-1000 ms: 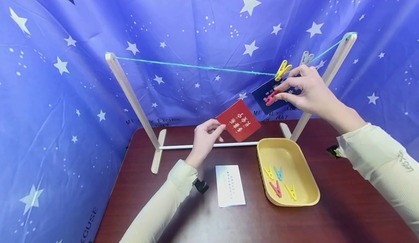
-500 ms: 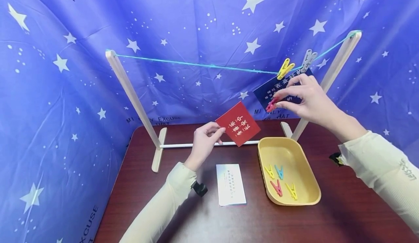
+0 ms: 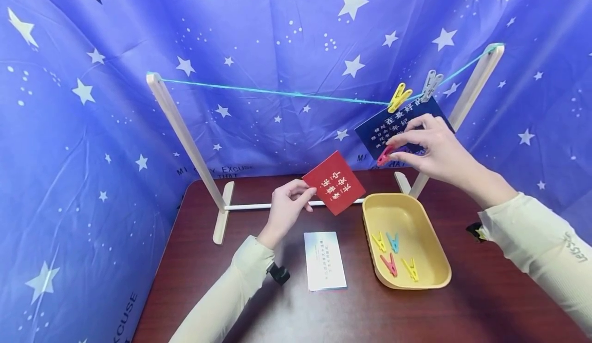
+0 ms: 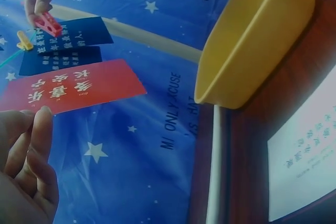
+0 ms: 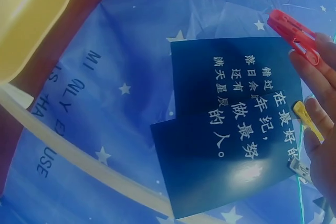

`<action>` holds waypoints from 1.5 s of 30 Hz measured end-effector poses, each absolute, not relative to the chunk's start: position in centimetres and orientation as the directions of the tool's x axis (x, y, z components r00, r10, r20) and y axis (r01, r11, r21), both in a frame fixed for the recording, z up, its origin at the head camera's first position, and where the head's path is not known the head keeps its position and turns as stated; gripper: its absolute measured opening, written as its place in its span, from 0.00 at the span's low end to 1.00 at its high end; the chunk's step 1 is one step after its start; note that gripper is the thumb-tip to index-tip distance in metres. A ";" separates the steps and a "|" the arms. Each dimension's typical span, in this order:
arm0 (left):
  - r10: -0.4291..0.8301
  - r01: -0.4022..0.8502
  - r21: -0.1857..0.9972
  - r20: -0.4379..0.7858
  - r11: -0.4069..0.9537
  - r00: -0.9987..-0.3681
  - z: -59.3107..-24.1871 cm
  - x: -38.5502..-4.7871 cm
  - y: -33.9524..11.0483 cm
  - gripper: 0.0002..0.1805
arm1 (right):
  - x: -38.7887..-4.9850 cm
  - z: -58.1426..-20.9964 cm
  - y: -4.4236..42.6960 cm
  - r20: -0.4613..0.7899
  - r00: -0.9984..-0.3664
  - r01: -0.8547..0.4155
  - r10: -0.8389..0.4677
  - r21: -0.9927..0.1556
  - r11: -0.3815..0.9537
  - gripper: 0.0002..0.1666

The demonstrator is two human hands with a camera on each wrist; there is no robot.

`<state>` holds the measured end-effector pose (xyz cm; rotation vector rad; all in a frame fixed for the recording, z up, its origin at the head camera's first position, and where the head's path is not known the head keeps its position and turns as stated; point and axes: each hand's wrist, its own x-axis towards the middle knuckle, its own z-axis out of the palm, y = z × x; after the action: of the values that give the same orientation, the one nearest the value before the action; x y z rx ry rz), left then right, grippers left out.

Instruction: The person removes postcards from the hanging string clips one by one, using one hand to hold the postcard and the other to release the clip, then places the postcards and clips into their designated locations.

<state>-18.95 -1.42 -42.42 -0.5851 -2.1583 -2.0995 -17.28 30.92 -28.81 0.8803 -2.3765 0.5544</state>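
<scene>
My left hand point(image 3: 288, 205) pinches a red card point(image 3: 335, 183) with white characters by its left corner, above the table and below the line. In my right hand point(image 3: 435, 140) a red clothespin point(image 5: 294, 35) is held between thumb and fingers, in front of the dark blue cards. Two overlapping dark blue cards point(image 5: 210, 161) hang from the turquoise string point(image 3: 277, 93). A yellow clothespin point(image 3: 399, 98) and a grey clothespin point(image 3: 432, 85) hold them there. The left wrist view shows the red card point(image 4: 79, 85) apart from the blue ones.
A yellow tray point(image 3: 441, 250) with several clothespins stands at the right of the table. White cards point(image 3: 325, 261) lie left of it. Wooden posts point(image 3: 185, 140) carry the string, joined below by a white rod point(image 3: 250, 207). A starry blue curtain point(image 3: 259, 24) hangs behind.
My right hand has lowered a little with the red clothespin, uncovering more of the blue cards. The red card in my left hand has sunk slightly.
</scene>
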 end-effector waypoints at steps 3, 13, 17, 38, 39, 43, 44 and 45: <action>0.217 0.296 0.955 0.286 0.013 -0.933 -42.9 -18.7 -1.5 0.05 | -17.3 -29.3 31.1 0.615 -0.636 -0.692 -0.466 -0.186 0.698 0.20; 0.247 0.260 0.965 0.243 0.036 -0.938 -44.3 -18.1 -1.8 0.05 | -16.9 -30.9 31.7 0.616 -0.648 -0.673 -0.448 -0.188 0.715 0.20; 0.254 0.243 0.970 0.228 0.026 -0.940 -44.6 -18.1 -2.0 0.06 | -16.7 -31.3 31.9 0.609 -0.657 -0.665 -0.445 -0.188 0.723 0.19; 0.265 0.076 0.992 0.047 0.101 -0.963 -48.1 -17.4 -3.8 0.11 | -15.2 -34.6 32.2 0.446 -0.808 -0.531 -0.384 -0.271 0.803 0.14; 0.267 0.071 0.991 0.040 0.110 -0.963 -48.3 -17.4 -3.9 0.11 | -15.1 -34.9 32.3 0.439 -0.812 -0.528 -0.384 -0.273 0.804 0.14; 0.268 0.050 0.988 0.010 0.144 -0.963 -49.0 -17.4 -4.2 0.10 | -15.0 -36.0 32.7 0.426 -0.813 -0.531 -0.397 -0.265 0.805 0.14; 0.269 0.043 0.988 0.002 0.150 -0.963 -49.2 -17.3 -4.3 0.10 | -14.9 -36.2 32.8 0.423 -0.813 -0.532 -0.400 -0.261 0.806 0.14; 0.271 0.039 0.988 -0.003 0.152 -0.962 -49.3 -17.3 -4.4 0.11 | -14.9 -36.5 32.8 0.420 -0.814 -0.531 -0.401 -0.258 0.807 0.14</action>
<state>-17.27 -4.35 -49.32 -0.3439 -2.5140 -2.1444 -14.87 32.82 -36.47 0.7062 -2.6470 0.5239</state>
